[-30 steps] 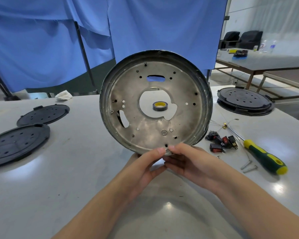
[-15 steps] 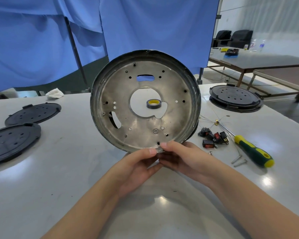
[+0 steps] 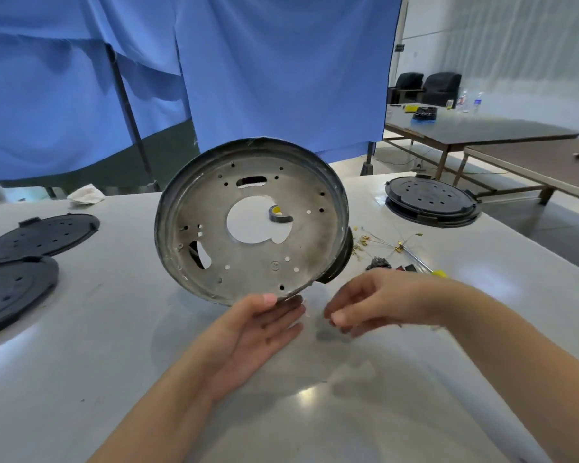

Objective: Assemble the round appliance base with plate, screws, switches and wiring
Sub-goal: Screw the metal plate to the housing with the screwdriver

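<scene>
Both bare forearms reach in from six o'clock. The left hand (image 3: 258, 332) lies palm up, fingers spread loosely toward one o'clock, its thumb tip and fingertips touching the bottom rim of the tilted round grey metal base (image 3: 248, 222). The right hand (image 3: 378, 302) hovers at three o'clock of it, fingers curled, holding nothing.

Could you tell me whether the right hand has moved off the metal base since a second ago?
Yes. The right hand has let go of the base rim and drawn right, toward the switches, fingers loose.
</scene>
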